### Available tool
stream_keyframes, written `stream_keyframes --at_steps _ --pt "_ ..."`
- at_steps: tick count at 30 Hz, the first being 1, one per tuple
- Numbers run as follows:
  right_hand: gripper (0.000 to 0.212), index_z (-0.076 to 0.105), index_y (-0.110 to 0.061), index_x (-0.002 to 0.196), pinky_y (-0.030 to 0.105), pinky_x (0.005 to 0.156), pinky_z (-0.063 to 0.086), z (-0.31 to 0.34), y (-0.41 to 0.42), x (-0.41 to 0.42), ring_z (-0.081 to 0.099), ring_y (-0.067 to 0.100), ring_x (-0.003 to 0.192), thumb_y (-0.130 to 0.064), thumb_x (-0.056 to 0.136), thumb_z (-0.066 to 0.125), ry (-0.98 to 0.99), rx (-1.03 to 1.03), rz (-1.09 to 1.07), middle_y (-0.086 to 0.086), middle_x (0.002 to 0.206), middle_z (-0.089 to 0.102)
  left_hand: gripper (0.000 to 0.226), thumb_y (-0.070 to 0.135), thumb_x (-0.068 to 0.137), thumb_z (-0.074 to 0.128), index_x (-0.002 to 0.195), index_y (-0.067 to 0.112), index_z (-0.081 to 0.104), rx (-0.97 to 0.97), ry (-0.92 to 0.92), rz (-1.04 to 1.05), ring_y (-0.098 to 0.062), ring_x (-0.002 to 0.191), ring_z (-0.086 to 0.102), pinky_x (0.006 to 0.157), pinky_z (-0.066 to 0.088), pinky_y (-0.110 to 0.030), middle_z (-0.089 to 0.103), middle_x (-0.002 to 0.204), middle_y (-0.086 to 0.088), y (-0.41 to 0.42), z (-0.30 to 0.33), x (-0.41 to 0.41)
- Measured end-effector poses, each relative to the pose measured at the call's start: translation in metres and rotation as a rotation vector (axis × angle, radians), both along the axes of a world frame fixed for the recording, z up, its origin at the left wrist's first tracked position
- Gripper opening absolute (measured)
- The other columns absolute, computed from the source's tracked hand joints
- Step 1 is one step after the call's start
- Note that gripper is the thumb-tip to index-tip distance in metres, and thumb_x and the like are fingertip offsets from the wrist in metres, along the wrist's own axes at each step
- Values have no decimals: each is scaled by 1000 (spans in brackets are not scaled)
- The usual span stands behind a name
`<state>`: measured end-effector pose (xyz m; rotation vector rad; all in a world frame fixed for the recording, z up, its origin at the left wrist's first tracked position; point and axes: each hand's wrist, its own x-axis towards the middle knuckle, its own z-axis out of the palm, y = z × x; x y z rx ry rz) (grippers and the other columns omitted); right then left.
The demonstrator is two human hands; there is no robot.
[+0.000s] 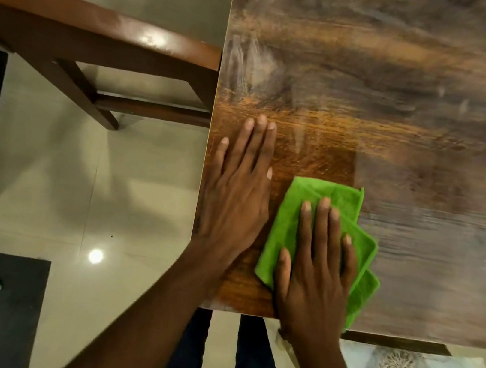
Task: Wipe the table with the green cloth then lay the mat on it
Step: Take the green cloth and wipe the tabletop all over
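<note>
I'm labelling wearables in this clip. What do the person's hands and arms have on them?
Nothing shows on either: the left hand and right hand are bare, with no gloves, rings, watch or bracelets. Both forearms are uncovered up to the frame edge, so no sleeves are in view. The fingernails are short and unpainted.

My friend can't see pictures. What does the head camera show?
A right hand presses a folded green cloth flat on a wooden table near its corner. The left hand rests flat beside it.
</note>
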<state>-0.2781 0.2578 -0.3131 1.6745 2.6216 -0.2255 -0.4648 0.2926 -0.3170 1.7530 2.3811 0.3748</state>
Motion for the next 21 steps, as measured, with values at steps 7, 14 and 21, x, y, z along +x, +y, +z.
stream_keyframes --at_steps 7,14,21 --pt "70 7 -21 174 50 134 19 -2 46 -19 6 19 169 -46 112 28 38 6 26 3 182 2 60 31 115 11 173 14 16 20 51 -9 -18 168 10 134 19 -47 14 181 -4 4 -13 -7" --pt "66 13 -22 173 46 135 12 -1 178 -87 7 20 168 -45 113 26 81 29 83 4 182 8 63 20 110 29 172 13 20 67 -2 24 -18 168 12 135 16 -43 17 180 -6 5 -12 -6" --pt "66 6 -25 174 52 134 16 1 64 -33 2 22 169 -43 114 29 59 -2 45 3 182 0 65 -4 100 38 164 5 40 198 -384 117 -22 165 26 136 14 -37 35 174 -9 1 5 -12"
